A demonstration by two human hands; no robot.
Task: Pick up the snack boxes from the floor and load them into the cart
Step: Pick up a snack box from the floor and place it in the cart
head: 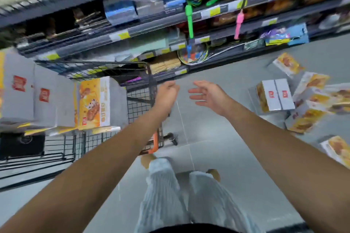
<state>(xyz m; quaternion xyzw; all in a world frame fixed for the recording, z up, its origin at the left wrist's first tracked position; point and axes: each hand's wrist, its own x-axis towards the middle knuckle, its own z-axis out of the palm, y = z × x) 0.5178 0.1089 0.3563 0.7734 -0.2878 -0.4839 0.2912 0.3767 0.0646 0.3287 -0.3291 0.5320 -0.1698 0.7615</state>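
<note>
Snack boxes [274, 98] lie on the floor [217, 138] at frame right, nearest my right grip [210, 96]: empty, fingers spread. Left grip [167, 92] curled, empty, by the cart [139, 103].

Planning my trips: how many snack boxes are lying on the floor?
6 snack boxes, all at right: rearmost, white-topped (possibly two), three piled, nearest. Blur may hide more.
</note>
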